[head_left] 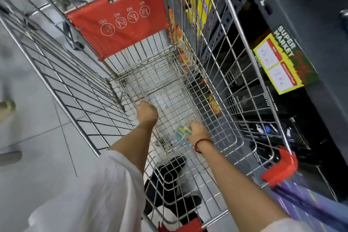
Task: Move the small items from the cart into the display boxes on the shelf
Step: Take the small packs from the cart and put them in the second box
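right hand [197,132] clamps small packets [181,134] in cart [222,73]; left hand [146,113] fisted (contents hidden).

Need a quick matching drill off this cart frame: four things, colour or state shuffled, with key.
Things:
1. left hand
2. right hand
3. child-seat flap
4. price sign

Descriptions:
A. yellow, on the shelf edge
B. holding a small blue-yellow packet
C. red, with round pictograms
D. closed, low against the cart floor

Pairs: 1-D, 2-B, 3-C, 4-A
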{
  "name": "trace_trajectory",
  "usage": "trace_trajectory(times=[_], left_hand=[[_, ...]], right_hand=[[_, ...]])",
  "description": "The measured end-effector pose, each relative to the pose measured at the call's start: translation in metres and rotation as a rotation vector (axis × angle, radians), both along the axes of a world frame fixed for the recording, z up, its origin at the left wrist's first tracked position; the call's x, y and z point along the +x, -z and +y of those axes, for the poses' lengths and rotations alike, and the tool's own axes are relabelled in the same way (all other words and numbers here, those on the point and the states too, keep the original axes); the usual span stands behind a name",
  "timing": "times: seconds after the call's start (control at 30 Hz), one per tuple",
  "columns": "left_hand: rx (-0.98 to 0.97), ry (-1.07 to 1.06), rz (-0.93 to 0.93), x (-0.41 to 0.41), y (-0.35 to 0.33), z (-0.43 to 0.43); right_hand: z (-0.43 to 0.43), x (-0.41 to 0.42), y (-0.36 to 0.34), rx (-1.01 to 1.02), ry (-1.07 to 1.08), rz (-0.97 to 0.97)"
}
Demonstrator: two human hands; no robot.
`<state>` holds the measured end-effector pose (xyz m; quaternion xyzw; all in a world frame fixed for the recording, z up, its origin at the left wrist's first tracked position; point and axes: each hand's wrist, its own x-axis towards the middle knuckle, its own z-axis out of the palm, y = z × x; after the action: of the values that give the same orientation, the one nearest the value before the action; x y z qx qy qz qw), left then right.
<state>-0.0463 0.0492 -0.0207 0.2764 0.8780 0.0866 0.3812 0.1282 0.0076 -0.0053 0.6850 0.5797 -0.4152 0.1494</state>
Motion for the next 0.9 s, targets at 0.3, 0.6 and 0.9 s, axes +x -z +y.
trace_trajectory(times=[0.3, 0.6, 0.9], left_hand=[[0.113, -0.330, -0.421, 0.012, -0.046, -0.008], [0.213, -0.152, -0.763, 0.035, -0.122, -0.023], [0.300, 0.022, -0.867, 0.051, -0.221, -0.040]], right_hand=[[0.012, 0.008, -0.052, 0.034, 0.796, 0.451], [0.016, 0.026, -0.133, 0.305, 0.900, 0.535], [0.004, 0.056, -0.224, 0.506, 0.862, 0.568]])
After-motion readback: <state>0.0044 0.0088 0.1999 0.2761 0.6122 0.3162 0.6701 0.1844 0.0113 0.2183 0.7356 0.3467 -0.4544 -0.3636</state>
